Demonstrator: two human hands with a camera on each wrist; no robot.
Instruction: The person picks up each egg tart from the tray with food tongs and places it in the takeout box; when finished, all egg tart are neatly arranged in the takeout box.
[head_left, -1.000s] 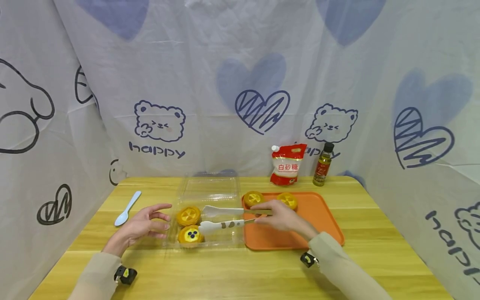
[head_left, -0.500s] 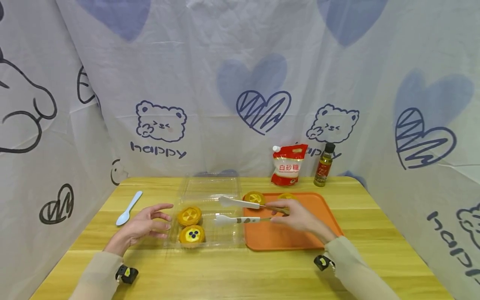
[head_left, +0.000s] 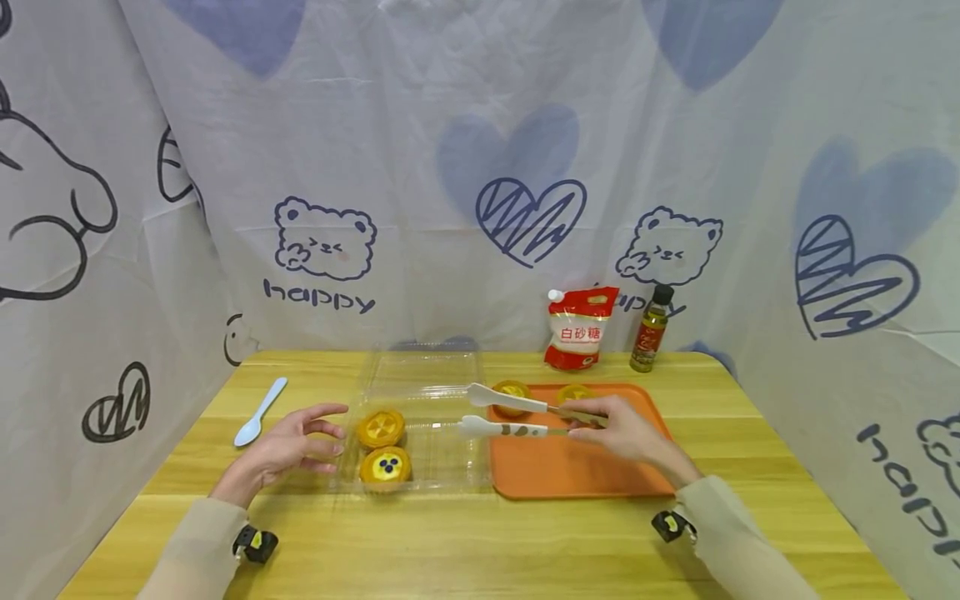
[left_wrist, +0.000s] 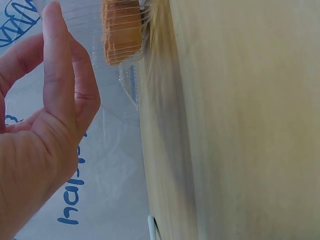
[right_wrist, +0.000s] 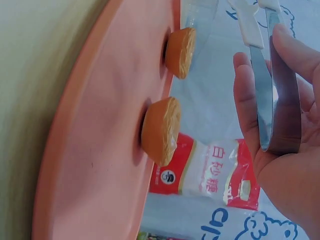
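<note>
My right hand (head_left: pixel 626 429) holds a pair of metal tongs (right_wrist: pixel 287 100) with white tips, level above the left part of the orange tray (head_left: pixel 570 479). The tongs' arms are spread, with nothing between them. Two egg tarts, one left (head_left: pixel 512 388) and one right (head_left: pixel 575 392), sit at the tray's back; the tongs partly cover the left one. My left hand (head_left: pixel 296 446), fingers loosely bent and holding nothing, hovers beside a clear plastic box (head_left: pixel 450 467) with its lid raised. Inside, at the left, are a plain egg tart (head_left: pixel 381 428) and a blueberry-topped tart (head_left: pixel 386 467).
A pale blue spoon (head_left: pixel 258 414) lies at the left of the wooden table (head_left: pixel 420 542). Behind the tray stand a red and white sugar bag (head_left: pixel 579 331) and a black-capped bottle (head_left: pixel 649 331). A printed curtain (head_left: pixel 420 250) encloses the back and sides.
My right hand has drawn the tongs rightward, from over the box and its tarts to over the tray's left side. My left hand has stayed nearly still.
</note>
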